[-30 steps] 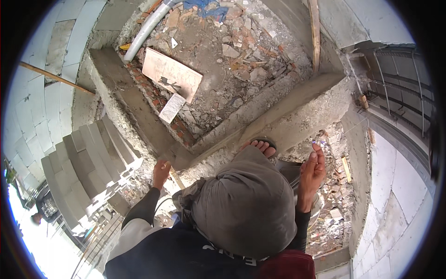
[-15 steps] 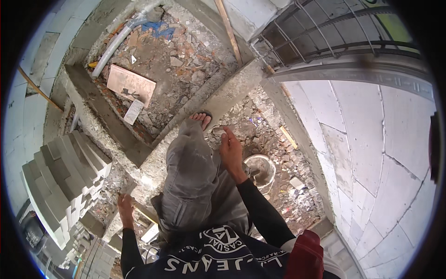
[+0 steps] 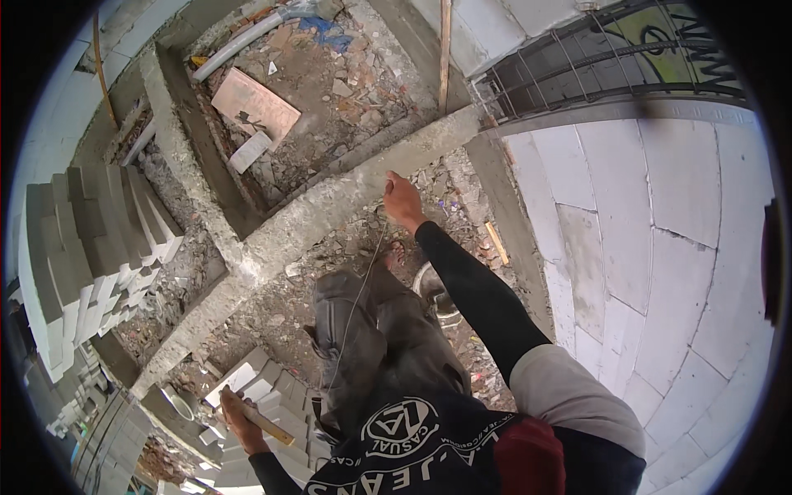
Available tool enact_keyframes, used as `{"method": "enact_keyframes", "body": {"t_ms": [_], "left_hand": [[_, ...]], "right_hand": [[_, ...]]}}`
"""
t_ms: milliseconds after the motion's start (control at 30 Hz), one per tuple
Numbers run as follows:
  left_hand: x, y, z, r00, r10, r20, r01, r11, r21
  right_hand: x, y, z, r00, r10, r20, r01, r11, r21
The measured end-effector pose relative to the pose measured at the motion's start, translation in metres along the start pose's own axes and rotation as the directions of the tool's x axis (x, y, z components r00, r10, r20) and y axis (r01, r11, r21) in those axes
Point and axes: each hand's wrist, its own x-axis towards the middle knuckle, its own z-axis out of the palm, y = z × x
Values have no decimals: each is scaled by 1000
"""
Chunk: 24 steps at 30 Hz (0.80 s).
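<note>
Left hand (image 3: pixel 240 417): fingers wrapped round a wooden stick (image 3: pixel 274 429), long axis slanting down-right toward the body. Right hand (image 3: pixel 403 203): fingers curled in; can't tell if they pinch the string (image 3: pixel 351 318), which runs from that hand down over the trousers (image 3: pixel 412 330). Stick well apart, lower left. Concrete beam (image 3: pixel 330 196) beyond, rubble ground (image 3: pixel 268 318), block wall (image 3: pixel 610 210) right, block stack (image 3: pixel 103 239) left.

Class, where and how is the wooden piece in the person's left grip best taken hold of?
Probably take the wooden piece by its free end, coming from the person's right: it is slim and juts rightward, while the left grip covers its other end.
</note>
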Motion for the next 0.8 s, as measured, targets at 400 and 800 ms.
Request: {"method": "enact_keyframes", "body": {"t_ms": [400, 800], "left_hand": [[-42, -84, -65, 876, -464, 135, 474, 879, -57], [-40, -127, -41, 752, -625, 208, 657, 688, -309]], "right_hand": [[90, 93, 191, 993, 115, -35, -120, 905, -409], [-86, 134, 183, 988, 24, -153, -62, 967, -247]]}}
